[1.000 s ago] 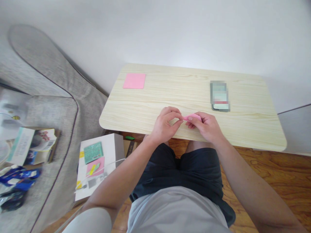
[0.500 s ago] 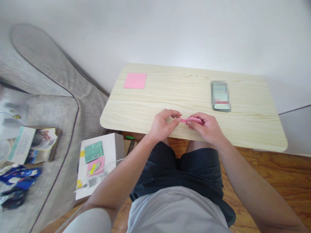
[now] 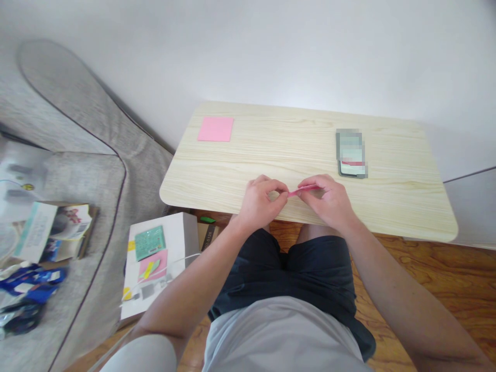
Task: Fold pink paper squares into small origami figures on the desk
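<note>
A narrow folded piece of pink paper (image 3: pixel 294 193) is stretched between my hands, just above the table's front edge. My left hand (image 3: pixel 265 199) pinches its left tip between thumb and index finger. On the other end, the thumb and fingers of my right hand (image 3: pixel 327 199) are closed, covering part of the paper. The paper is seen nearly edge-on, so its full shape is hidden. A flat square of pink paper (image 3: pixel 215 129) lies at the back left of the light wooden table (image 3: pixel 279 139).
A phone (image 3: pixel 351 155) with a blurred screen lies on the table's right half. Left of my legs stands a white box (image 3: pixel 176 232) bearing a green packet (image 3: pixel 150 243), pink paper and a cable. A grey sofa (image 3: pixel 89 206) with packages is farther left.
My left finger and thumb have closed onto the paper's left tip. My right hand has tilted the folded paper, so less of its face shows.
</note>
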A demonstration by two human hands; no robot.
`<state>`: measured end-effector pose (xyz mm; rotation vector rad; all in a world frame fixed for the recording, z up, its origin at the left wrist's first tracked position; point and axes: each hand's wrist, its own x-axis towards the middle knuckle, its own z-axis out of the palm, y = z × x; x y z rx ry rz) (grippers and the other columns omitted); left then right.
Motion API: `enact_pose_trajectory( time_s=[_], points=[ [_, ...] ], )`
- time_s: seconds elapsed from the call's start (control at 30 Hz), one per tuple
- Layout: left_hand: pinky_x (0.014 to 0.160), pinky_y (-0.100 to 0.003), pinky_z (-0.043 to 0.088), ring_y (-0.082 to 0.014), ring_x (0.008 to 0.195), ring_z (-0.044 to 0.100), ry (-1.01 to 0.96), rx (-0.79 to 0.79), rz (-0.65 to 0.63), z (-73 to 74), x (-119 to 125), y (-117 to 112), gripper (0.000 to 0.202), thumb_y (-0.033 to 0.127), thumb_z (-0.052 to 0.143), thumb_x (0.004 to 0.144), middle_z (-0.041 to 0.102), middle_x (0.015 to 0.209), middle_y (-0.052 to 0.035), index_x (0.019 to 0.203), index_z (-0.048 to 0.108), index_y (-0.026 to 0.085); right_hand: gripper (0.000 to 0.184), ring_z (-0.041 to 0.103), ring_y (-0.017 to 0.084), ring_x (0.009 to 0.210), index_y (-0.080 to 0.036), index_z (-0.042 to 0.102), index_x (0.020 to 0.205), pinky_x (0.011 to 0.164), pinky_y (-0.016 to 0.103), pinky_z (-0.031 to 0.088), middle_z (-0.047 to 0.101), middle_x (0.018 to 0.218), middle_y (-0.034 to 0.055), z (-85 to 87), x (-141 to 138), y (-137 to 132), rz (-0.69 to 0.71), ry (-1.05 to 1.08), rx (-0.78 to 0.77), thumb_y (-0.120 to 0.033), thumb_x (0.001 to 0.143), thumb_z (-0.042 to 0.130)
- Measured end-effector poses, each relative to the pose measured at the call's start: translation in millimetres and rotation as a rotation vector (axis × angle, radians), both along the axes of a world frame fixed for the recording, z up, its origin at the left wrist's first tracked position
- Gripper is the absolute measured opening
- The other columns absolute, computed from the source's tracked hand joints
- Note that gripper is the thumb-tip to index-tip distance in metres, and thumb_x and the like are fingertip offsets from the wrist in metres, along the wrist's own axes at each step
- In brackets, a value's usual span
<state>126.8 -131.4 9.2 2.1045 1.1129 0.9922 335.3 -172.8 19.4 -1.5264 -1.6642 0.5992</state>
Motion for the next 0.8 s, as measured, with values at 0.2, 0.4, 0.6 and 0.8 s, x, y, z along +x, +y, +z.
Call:
enact_pose_trajectory(
  time_s=[0.2,0.4,0.6,0.8],
  points=[
    [0.088,-0.044,0.043,-0.0257,0.1,0.059,0.207,0.082,0.093,-5.0,2,-13,0.004,0.027,0.073,0.088,0.074,0.092,-0.0029,0.085,0.074,0.025,0.02,0.063,0.03,0.113,-0.024,0.072,0.106,0.105,0.05,0.048,0.075,0.112,0.0084,-7.3,-6,3,0.039,-0.205,0.189,-0.024,0.086,0.071],
    [0.086,-0.044,0.04,-0.0262,0.101,0.057,0.258,0.09,0.117,-9.3,2,-18,0.005,0.028,0.073,0.088,0.069,0.094,-0.0039,0.084,0.073,0.025,0.03,0.058,0.033,0.116,-0.021,0.064,0.116,0.102,0.053,0.047,0.067,0.118,0.0146,-10.9,-21,-17,-0.289,-0.306,0.345,-0.027,0.088,0.07],
    [0.086,-0.044,0.041,-0.0257,0.1,0.056,0.249,0.084,0.089,-9.5,1,-17,0.005,0.028,0.072,0.088,0.069,0.095,-0.0041,0.084,0.073,0.025,0.008,0.06,0.028,0.105,-0.027,0.074,0.096,0.093,0.048,0.047,0.075,0.107,0.0055,-23.1,-24,-32,-0.009,-0.336,0.213,-0.027,0.092,0.068],
    [0.087,-0.044,0.041,-0.0265,0.102,0.056,0.257,0.071,0.074,-8.8,-2,-13,0.007,0.026,0.073,0.087,0.069,0.098,-0.0036,0.093,0.075,0.028,0.011,0.059,0.028,0.107,-0.028,0.077,0.099,0.094,0.048,0.045,0.075,0.113,0.0041,-24.9,-22,-30,0.019,-0.403,0.168,-0.033,0.092,0.07]
  ],
)
